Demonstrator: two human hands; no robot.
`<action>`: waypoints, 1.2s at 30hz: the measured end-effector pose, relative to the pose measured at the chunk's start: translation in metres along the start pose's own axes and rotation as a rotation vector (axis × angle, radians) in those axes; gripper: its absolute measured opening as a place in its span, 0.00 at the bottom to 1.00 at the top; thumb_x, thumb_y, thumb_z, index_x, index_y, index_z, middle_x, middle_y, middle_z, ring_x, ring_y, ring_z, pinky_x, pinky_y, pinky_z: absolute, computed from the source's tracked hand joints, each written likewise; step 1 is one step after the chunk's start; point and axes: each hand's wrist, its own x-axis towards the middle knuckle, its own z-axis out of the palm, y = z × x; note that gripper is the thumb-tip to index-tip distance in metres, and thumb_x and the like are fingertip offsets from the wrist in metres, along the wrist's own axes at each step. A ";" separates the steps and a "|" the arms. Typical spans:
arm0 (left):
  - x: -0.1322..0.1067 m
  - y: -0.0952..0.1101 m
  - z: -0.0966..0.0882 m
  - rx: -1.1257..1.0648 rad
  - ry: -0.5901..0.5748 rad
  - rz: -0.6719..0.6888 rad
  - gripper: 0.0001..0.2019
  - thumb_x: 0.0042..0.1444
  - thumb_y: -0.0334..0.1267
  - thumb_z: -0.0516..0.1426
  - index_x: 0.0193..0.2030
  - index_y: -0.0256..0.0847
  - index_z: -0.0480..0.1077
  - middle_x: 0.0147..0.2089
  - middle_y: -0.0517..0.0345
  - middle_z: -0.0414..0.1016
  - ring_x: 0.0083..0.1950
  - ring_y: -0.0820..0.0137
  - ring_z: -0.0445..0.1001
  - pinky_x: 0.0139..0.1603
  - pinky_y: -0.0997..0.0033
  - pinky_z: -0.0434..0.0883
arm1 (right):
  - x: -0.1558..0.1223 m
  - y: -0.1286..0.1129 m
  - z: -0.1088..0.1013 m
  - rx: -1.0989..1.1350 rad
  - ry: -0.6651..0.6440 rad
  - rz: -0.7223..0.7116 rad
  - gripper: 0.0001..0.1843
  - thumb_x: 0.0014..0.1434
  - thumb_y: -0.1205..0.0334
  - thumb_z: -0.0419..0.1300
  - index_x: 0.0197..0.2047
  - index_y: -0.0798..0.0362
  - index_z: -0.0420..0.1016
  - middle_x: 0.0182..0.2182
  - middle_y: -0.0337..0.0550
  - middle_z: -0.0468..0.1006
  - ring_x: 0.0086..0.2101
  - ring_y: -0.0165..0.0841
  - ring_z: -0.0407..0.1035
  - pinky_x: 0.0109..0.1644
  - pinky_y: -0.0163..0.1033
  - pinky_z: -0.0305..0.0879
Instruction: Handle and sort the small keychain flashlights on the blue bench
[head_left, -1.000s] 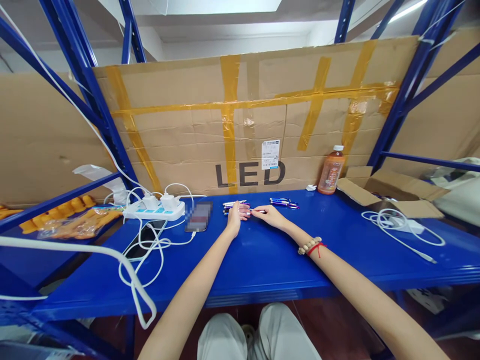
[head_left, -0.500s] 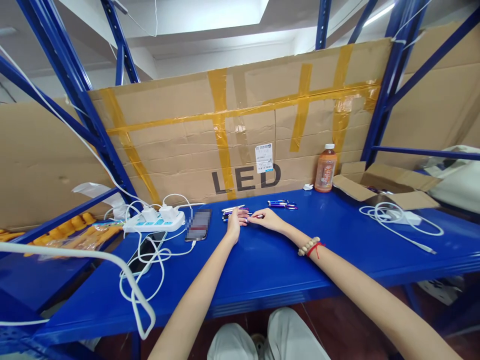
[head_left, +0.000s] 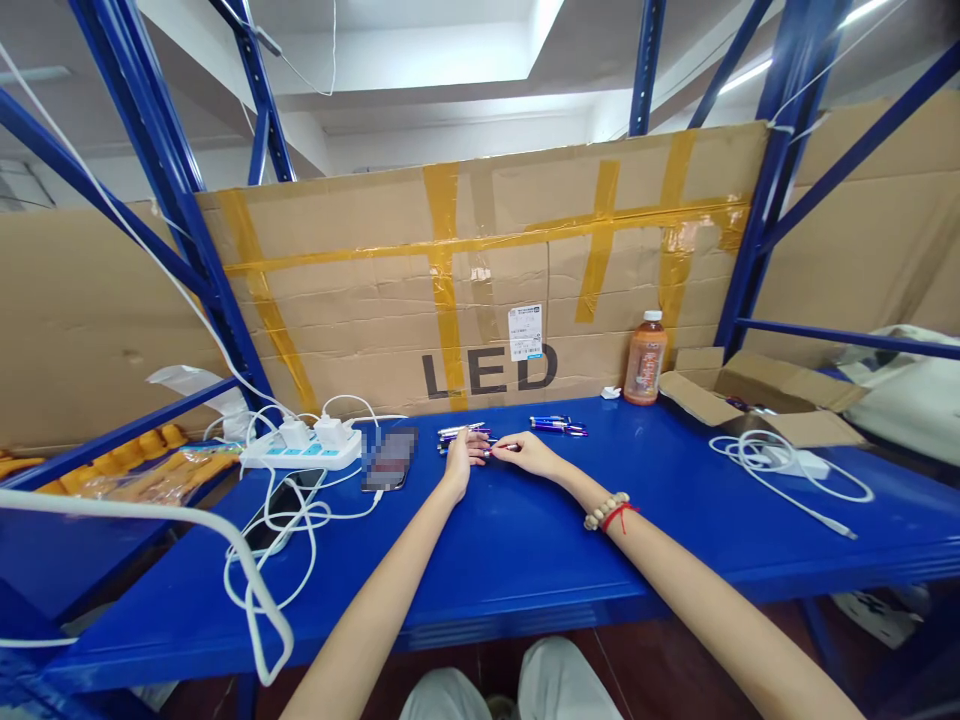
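Observation:
My right hand (head_left: 529, 455) pinches a slim dark pen (head_left: 510, 447) between thumb and fingertips, its tip pointing at my left hand. My left hand (head_left: 461, 465) rests on its edge on the blue tabletop, palm turned right and fingers loosely stretched, close to the end of that pen. Whether its fingertips touch the pen is too small to make out. Just behind the left hand lie several pens (head_left: 463, 432), white and blue, partly hidden by its fingers. Behind the right hand is a small group of blue pens (head_left: 556, 425) lying side by side.
Left on the blue table (head_left: 525, 560) are a white power strip (head_left: 259, 456), tangled white cables and two phones, one a dark phone (head_left: 281, 515). To the right stand an orange drink bottle (head_left: 646, 362), an open cardboard box (head_left: 795, 425) and a coiled white cable (head_left: 750, 455). Taped cardboard (head_left: 360, 310) closes the back.
The view has tilted up slightly, so the table sits lower in the picture. Both hands keep nearly the same place by the pens, with the pen still in my right fingertips.

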 end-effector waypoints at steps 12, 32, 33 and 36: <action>0.003 -0.005 -0.002 -0.011 0.010 0.018 0.19 0.55 0.41 0.43 0.25 0.33 0.69 0.20 0.55 0.70 0.19 0.77 0.66 0.21 0.79 0.62 | -0.003 0.000 0.002 -0.045 0.037 0.026 0.19 0.51 0.48 0.55 0.35 0.54 0.78 0.31 0.41 0.78 0.32 0.33 0.69 0.34 0.34 0.62; 0.003 -0.006 0.000 0.029 0.001 0.038 0.19 0.54 0.43 0.45 0.24 0.34 0.69 0.22 0.53 0.71 0.20 0.76 0.66 0.21 0.79 0.61 | 0.001 0.005 0.001 -0.041 -0.020 0.018 0.17 0.52 0.51 0.55 0.35 0.54 0.78 0.35 0.43 0.79 0.35 0.35 0.70 0.39 0.37 0.63; 0.003 -0.006 0.000 0.029 0.000 0.036 0.19 0.54 0.43 0.45 0.24 0.34 0.69 0.22 0.53 0.71 0.20 0.76 0.66 0.21 0.79 0.61 | 0.001 0.005 0.001 -0.038 -0.030 0.016 0.17 0.52 0.51 0.55 0.35 0.54 0.78 0.35 0.43 0.79 0.35 0.36 0.70 0.39 0.37 0.63; 0.003 -0.005 0.000 0.026 -0.003 0.029 0.19 0.54 0.43 0.44 0.24 0.33 0.69 0.22 0.53 0.71 0.20 0.76 0.66 0.22 0.78 0.61 | 0.000 0.003 0.000 -0.046 -0.035 0.013 0.18 0.52 0.50 0.54 0.35 0.55 0.78 0.35 0.43 0.79 0.35 0.35 0.70 0.38 0.36 0.63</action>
